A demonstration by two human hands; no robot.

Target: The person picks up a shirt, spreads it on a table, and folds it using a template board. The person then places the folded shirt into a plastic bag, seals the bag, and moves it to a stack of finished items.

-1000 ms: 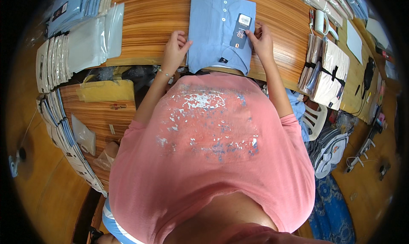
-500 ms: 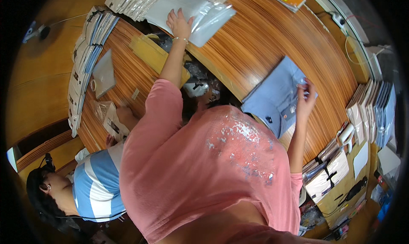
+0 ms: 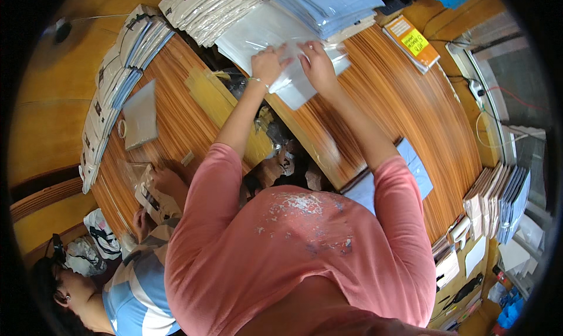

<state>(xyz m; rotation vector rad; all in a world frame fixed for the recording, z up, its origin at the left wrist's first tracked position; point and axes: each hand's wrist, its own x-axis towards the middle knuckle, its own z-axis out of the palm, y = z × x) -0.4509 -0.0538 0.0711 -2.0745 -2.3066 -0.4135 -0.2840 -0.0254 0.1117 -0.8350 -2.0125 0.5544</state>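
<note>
Both my hands reach to the far side of the wooden table. My left hand and my right hand pinch the top clear plastic bag of a flat pile of such bags. A folded light-blue shirt lies on the table near my right elbow, partly hidden by my pink sleeve.
Stacks of bagged white shirts and blue shirts line the far edge. More packed stacks run along the left. A yellow-labelled book lies at right. Another person in a striped top works at lower left.
My right hand has let go of the blue shirt and joined my left hand at the pile of plastic bags. My view has turned further left.
</note>
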